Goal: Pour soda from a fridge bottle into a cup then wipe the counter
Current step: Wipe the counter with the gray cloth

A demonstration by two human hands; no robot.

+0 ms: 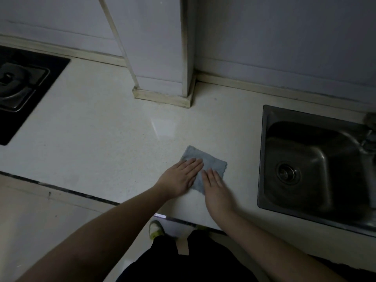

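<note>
A small grey-blue cloth (211, 162) lies flat on the pale counter (105, 135), near its front edge and left of the sink. My left hand (180, 177) rests palm down on the cloth's left part, fingers straight and together. My right hand (216, 188) presses flat on the cloth's near right part, fingers extended. Neither hand grips the cloth; both lie on top of it. No bottle or cup shows in the head view.
A steel sink (313, 169) is set into the counter at the right, with part of a tap (369, 135) over it. A black gas hob (22, 86) sits at the far left. A wall column (164, 58) juts onto the counter behind the cloth.
</note>
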